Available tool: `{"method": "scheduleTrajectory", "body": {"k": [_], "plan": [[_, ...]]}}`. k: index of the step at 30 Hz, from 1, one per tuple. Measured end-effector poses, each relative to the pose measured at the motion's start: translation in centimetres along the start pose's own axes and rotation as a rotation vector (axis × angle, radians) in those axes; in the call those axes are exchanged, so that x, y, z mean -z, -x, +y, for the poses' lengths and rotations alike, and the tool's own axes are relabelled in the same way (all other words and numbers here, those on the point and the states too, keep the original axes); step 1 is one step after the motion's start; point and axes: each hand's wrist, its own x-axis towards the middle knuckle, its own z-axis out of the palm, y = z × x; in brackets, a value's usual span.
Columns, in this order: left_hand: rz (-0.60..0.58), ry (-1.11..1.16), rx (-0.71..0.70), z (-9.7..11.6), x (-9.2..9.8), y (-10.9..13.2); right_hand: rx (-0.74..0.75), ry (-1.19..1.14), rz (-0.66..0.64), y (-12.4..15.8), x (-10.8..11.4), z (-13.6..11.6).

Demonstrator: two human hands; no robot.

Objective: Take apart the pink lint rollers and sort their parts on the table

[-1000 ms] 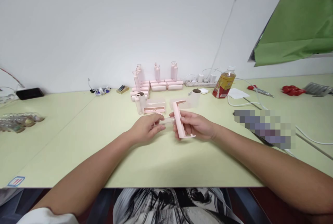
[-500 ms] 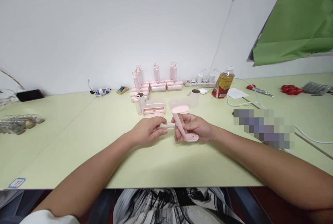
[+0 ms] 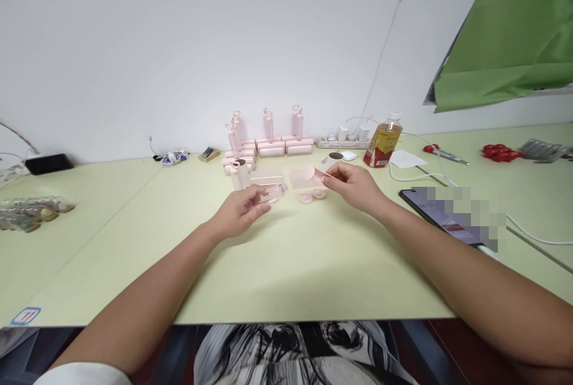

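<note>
My left hand (image 3: 239, 212) is closed in a pinch on a small clear and pink roller part (image 3: 271, 194), low over the pale green table (image 3: 286, 265). My right hand (image 3: 354, 185) is further back and to the right. Its fingertips pinch the end of a pink plastic handle piece (image 3: 313, 173) next to a clear cover (image 3: 301, 178). Two small round pink caps (image 3: 312, 196) lie on the table between my hands. A paper roll (image 3: 242, 172) stands just behind my left hand.
Finished pink rollers (image 3: 268, 145) are stacked by the wall. Also at the back are a power strip (image 3: 344, 142), an amber bottle (image 3: 383, 142) and a second roll (image 3: 335, 158). A phone (image 3: 443, 216) and white cables lie right, plastic-wrapped items (image 3: 31, 212) left.
Both hands have moved away from me toward the parts. The pink handle piece held upright in my right hand is now lowered near the clear cover, and my hands have drawn apart.
</note>
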Motion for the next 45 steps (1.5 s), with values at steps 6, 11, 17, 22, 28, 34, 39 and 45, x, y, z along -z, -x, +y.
{"method": "scheduleTrajectory", "body": {"k": [6, 11, 17, 22, 28, 34, 39, 45], "plan": [[-0.079, -0.003, -0.024, 0.2, -0.7, -0.1, 0.217, 0.551, 0.123, -2.3, -2.3, 3.3], [-0.092, 0.010, 0.018, -0.2, -0.9, -0.1, 0.237, 0.780, 0.020, -2.4, -3.2, 3.0], [-0.122, 0.018, 0.016, 0.1, -1.0, -0.1, 0.265, 0.873, -0.070, -2.9, -3.7, 2.7], [-0.123, 0.020, 0.019, 0.2, -1.1, -0.1, 0.241, 0.931, -0.133, -3.2, -4.0, 2.8], [-0.138, 0.029, 0.018, 0.1, -1.2, -0.1, 0.271, 0.930, -0.148, -2.7, -4.1, 2.5], [-0.138, 0.050, 0.017, 0.2, -1.2, -0.1, 0.242, 0.885, -0.169, -1.7, -3.4, 2.1], [-0.130, 0.063, 0.028, 0.3, -1.1, -0.1, 0.172, 0.592, -0.149, -0.3, -2.1, 0.9], [-0.140, 0.128, 0.010, 1.6, -1.9, 0.1, 0.114, -0.300, -0.504, 3.5, -4.4, -2.0]]}}
